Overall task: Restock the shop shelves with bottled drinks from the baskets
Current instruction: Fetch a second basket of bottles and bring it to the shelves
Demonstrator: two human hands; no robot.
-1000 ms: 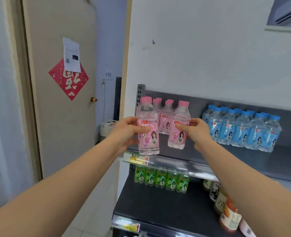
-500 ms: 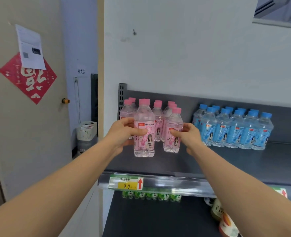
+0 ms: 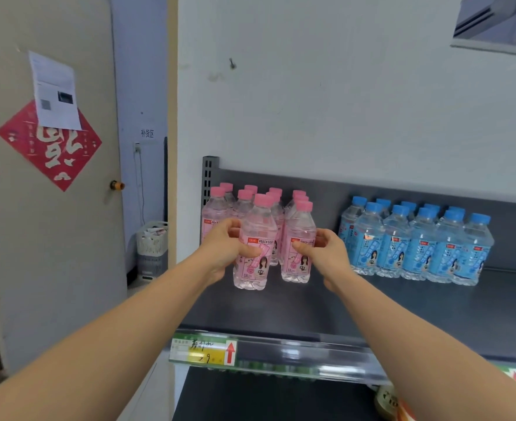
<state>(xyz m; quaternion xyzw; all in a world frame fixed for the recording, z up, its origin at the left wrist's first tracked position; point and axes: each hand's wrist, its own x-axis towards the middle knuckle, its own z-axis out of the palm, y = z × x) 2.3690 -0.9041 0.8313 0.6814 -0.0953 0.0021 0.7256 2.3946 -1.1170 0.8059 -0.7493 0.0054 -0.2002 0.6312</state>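
peach soda bottles (image 3: 252, 238) stand on the shelf (image 3: 372, 302), left of the water bottles (image 3: 417, 241).

"PEACH SODA" on pink bottles (image 3: 258, 226); price tag (image 3: 203, 350) perhaps "9"

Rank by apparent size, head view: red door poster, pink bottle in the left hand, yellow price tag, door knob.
1. red door poster
2. pink bottle in the left hand
3. yellow price tag
4. door knob

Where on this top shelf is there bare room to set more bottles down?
Bare dark grey metal shelf lies between the pink-capped peach soda bottles and the blue-capped bottles, and along the front strip up to the clear price rail. The back left corner is crowded with pink bottles.
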